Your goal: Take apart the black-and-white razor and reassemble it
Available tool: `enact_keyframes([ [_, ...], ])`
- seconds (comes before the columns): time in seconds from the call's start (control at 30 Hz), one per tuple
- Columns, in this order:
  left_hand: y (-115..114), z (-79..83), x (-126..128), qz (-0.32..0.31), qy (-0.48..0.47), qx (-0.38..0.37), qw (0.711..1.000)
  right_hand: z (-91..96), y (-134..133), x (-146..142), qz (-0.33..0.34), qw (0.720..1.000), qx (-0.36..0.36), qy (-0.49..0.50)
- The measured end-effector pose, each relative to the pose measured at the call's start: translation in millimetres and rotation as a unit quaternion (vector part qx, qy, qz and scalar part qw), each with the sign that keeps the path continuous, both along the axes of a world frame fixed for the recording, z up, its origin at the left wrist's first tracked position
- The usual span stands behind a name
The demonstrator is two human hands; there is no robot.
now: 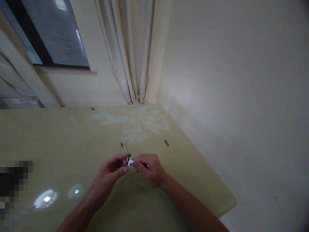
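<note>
Over the table, a small black-and-white piece (129,161) sits between my two hands; its exact kind is too small to make out. My left hand (111,168) pinches its dark left edge between thumb and fingers. From the other side, my right hand (150,167) has thumb and forefinger closed at the piece's white part. A dark end shows beside the right fingers, partly hidden by them. Just beyond the left fingertips, a thin white cable (125,148) with a black tip (122,144) runs back across the tabletop.
A short dark strip (166,142) lies on the pale patterned table (193,180) to the right, and another small dark piece (92,109) is near the far edge. Walls and a curtain (135,64) border the table. A dark pixelated area (14,180) is at left.
</note>
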State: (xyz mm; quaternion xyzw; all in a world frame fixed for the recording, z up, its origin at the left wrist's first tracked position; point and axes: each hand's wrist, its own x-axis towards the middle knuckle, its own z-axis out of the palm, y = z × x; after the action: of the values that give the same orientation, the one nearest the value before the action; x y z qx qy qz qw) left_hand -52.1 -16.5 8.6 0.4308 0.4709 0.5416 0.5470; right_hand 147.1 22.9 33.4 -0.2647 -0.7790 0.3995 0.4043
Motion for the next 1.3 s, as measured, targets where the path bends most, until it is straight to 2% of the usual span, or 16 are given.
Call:
enact_keyframes([
  [0.67, -2.6, 5.9, 4.5, 0.005, -0.053, -0.002, 0.999, -5.1, -0.3, -2.2, -0.01, 0.999, 0.017, 0.036],
  [1.13, -3.0, 1.2, -1.2, 0.02, -0.015, 0.002, 1.0, -1.0, 0.8, -0.7, 0.02, 1.0, 0.021, 0.009],
  [1.3, -4.0, 2.5, 1.3, 0.026, -0.007, 0.005, 1.0, -2.5, 1.4, -1.1, 0.031, 1.0, 0.001, 0.005],
])
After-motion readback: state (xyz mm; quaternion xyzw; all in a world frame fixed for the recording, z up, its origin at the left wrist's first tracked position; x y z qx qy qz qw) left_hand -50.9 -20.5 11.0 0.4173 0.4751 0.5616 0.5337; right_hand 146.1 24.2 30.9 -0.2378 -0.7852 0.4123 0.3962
